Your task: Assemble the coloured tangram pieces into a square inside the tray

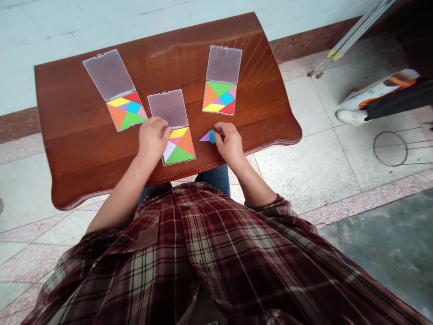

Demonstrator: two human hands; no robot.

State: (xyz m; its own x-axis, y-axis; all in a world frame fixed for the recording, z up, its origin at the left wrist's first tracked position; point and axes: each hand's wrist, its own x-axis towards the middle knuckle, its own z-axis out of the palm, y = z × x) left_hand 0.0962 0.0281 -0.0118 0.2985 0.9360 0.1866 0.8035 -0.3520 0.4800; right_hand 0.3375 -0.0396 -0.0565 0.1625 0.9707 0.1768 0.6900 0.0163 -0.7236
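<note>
An open tangram case (168,108) lies in front of me, its clear lid folded away from me. Its tray holds a yellow piece (179,133), a pink piece (175,141), an orange piece (187,143) and a green piece (180,155); a pale gap shows on the left. My left hand (152,137) is over the tray's upper left corner, thumb and fingers curled together; what they grip, if anything, is hidden. Right of the case, my right hand (230,141) has its fingertips closed at a blue piece (212,136), which they partly cover. A purple triangle (204,137) lies against it.
Two more open tangram cases with colourful pieces lie farther back, a left case (108,74) and a right case (223,64). The brown wooden table (77,167) has curved edges. At right are crutches (355,31), a person's shoe (352,117) and a wire ring (390,149).
</note>
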